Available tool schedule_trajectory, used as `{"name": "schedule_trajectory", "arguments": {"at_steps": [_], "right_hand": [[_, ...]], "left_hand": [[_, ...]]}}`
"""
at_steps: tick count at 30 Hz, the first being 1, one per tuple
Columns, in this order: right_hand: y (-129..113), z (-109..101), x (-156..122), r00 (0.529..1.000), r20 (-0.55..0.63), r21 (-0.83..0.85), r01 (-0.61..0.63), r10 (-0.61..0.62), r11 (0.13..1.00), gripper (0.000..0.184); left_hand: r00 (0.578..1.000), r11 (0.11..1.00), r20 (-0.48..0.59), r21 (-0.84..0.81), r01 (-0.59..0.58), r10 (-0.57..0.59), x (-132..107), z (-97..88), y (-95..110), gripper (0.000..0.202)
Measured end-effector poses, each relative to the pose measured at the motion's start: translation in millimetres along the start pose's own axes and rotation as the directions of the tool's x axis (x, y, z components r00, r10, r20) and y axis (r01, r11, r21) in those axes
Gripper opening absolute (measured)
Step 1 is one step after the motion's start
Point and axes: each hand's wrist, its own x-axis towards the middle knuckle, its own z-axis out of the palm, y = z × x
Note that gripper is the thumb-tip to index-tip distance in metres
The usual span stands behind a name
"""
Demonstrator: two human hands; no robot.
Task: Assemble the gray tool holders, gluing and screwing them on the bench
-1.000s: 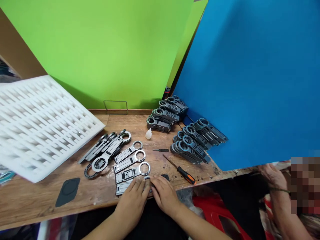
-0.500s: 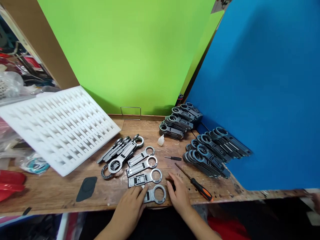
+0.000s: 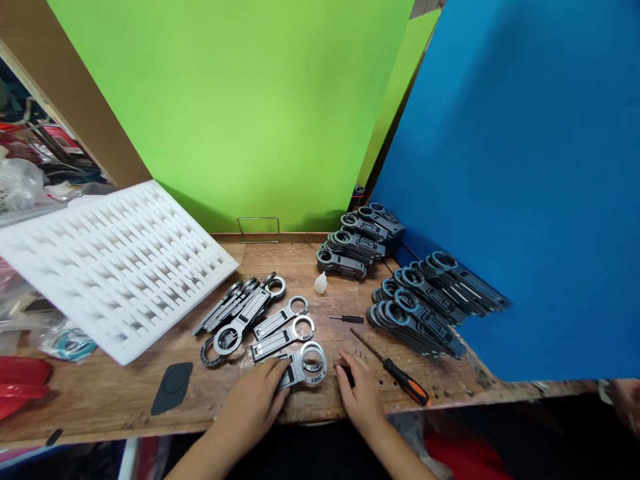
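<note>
My left hand [image 3: 253, 403] is closed on the flat body of a grey metal ring-ended bracket [image 3: 320, 377], its fingers over the plate. This bracket lies partly over another ring-ended bracket, whose ring shows just behind it. Two more silver ring-ended brackets [image 3: 280, 340] lie in a row beyond. My right hand [image 3: 363, 395] rests on the table to the right of the rings, fingers loosely curved and thumb apart. A dark gap shows between its thumb and forefinger; I cannot tell whether anything small is there. A screwdriver [image 3: 407, 381] with a black and orange handle lies right of it.
Several brackets lie stacked [image 3: 235, 307] at left, near a white slotted foam tray [image 3: 125, 267]. Dark bracket stacks [image 3: 415, 310] stand at right. A small screwdriver [image 3: 353, 319], a small white bottle [image 3: 321, 283] and a dark pad [image 3: 173, 388] lie on the wooden table [image 3: 110, 400].
My left hand has moved the nearest bracket away from the table's front edge, onto the one behind it. My right hand stays in nearly the same place. The view has shifted slightly.
</note>
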Motion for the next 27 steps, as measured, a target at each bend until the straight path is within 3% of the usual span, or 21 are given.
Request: {"name": "schedule_trajectory", "arguments": {"at_steps": [5, 10, 19, 27], "right_hand": [[-1, 0, 0, 1.000, 0.029, 0.015, 0.008, -0.008, 1.000, 0.029], [0, -1, 0, 1.000, 0.028, 0.004, 0.012, -0.012, 1.000, 0.029], [-2, -1, 1, 0.999, 0.050, 0.003, 0.019, -0.019, 1.000, 0.028], [-1, 0, 1, 0.998, 0.069, 0.000, 0.007, -0.007, 1.000, 0.027]], "left_hand": [[0.994, 0.992, -0.049, 0.075, 0.100, -0.096, 33, -9.0, -8, 0.036], [0.991, 0.983, 0.071, 0.154, 0.101, -0.113, 60, -10.0, -13, 0.038], [0.966, 0.969, 0.226, 0.237, 0.071, -0.127, 73, -17.9, -13, 0.047], [0.951, 0.954, 0.252, 0.283, 0.102, -0.177, 88, -25.9, -12, 0.050]]}}
